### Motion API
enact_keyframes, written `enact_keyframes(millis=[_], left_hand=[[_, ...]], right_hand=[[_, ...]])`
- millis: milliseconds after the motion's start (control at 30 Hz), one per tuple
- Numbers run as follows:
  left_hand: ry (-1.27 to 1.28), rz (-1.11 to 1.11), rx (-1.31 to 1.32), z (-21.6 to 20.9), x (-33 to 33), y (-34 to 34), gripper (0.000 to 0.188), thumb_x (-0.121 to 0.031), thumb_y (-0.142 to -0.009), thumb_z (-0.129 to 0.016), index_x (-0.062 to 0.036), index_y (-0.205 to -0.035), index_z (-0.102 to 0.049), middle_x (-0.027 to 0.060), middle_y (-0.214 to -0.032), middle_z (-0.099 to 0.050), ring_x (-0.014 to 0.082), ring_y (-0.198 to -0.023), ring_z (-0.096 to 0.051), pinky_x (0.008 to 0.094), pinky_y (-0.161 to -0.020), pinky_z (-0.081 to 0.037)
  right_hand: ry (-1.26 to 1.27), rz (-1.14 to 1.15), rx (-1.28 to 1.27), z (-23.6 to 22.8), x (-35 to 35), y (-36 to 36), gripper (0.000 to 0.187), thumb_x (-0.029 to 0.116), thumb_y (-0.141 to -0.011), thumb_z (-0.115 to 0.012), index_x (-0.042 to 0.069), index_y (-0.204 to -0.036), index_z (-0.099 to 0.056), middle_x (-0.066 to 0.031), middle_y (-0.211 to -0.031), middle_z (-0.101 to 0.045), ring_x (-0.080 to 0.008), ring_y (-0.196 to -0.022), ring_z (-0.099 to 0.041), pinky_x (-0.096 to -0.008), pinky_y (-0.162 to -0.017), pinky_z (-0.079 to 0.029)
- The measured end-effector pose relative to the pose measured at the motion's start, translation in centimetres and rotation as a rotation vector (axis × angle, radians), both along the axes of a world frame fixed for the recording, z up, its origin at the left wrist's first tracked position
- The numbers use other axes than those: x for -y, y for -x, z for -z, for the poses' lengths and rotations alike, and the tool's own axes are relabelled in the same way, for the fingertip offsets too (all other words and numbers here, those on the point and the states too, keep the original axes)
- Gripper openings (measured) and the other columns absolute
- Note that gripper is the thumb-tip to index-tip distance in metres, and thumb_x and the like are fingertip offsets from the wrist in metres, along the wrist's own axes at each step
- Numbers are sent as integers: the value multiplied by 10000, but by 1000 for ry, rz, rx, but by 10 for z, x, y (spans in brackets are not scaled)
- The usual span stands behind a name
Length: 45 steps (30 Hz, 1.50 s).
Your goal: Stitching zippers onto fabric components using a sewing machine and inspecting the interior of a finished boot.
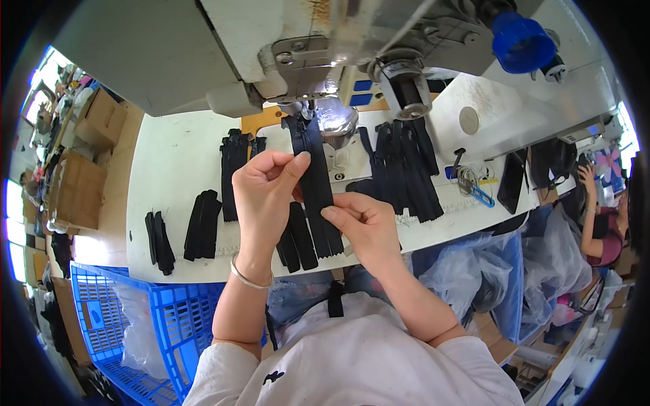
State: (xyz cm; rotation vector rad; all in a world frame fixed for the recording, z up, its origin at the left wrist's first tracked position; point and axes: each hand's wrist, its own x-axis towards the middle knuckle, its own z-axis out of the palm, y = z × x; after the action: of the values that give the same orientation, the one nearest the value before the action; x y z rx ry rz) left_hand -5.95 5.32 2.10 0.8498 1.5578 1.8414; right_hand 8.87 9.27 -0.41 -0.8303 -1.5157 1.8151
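A long black zipper [316, 179] runs from the needle area of the sewing machine [308, 108] toward me, its upper end at the presser foot. My left hand [267, 186] pinches its left side between thumb and forefinger, just below the foot. Lower down, my right hand [367, 227] is closed on the strip's right edge with thumb and bent fingers. More black zipper strips [291, 243] lie beneath and beside my hands. To the right of the needle sits a bundle of black zippers [404, 169], and to the left a smaller black bundle [234, 176].
Two further piles of black strips, one near [202, 227] and one farther left [159, 240], lie on the white table [172, 155]. Blue-handled snips [477, 189] and a black phone [512, 181] lie right. Below stand a blue crate [172, 325] and plastic bags [467, 274]. Another person [599, 227] sits far right.
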Motion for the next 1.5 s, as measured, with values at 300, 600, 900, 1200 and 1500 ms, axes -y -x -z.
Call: enact_keyframes(millis=[300,600,900,1200,1500], left_hand=[[5,-14,11,1,0,-4,180,-128,-856,-693,34,-789,-653,30,-643,-630,66,-513,-550,195,-472,-436],[-62,108,219,8,1,2,184,-156,-873,-678,24,-850,-654,24,-695,-628,64,-559,-545,197,-497,-423],[-72,138,257,0,-14,13,209,-194,-875,-670,10,-835,-645,12,-691,-617,58,-548,-520,204,-505,-408],[-99,46,176,-2,-48,35,184,-161,-869,-629,-17,-755,-634,3,-602,-556,63,-492,-473,207,-460,-364],[-65,-89,188,-8,-77,58,158,-90,-880,-487,-39,-741,-541,52,-634,-530,140,-532,-512,273,-497,-403]], right_hand=[[1,39,28,3,1,-1,171,107,-844,-688,-38,-931,-670,29,-633,-587,-9,-562,-438,-195,-500,-343],[-234,127,82,-6,11,0,121,102,-833,-702,-14,-848,-671,-34,-651,-643,-27,-590,-542,-198,-536,-431],[-288,148,32,-19,0,14,134,92,-840,-700,-11,-787,-633,38,-583,-535,4,-531,-415,-183,-471,-307],[-373,178,30,-28,-32,39,170,131,-851,-693,-11,-786,-629,29,-548,-506,-12,-518,-375,-208,-463,-304],[-382,55,165,-9,-15,14,184,170,-862,-672,-12,-833,-665,-70,-620,-643,-61,-538,-590,-208,-495,-432]])
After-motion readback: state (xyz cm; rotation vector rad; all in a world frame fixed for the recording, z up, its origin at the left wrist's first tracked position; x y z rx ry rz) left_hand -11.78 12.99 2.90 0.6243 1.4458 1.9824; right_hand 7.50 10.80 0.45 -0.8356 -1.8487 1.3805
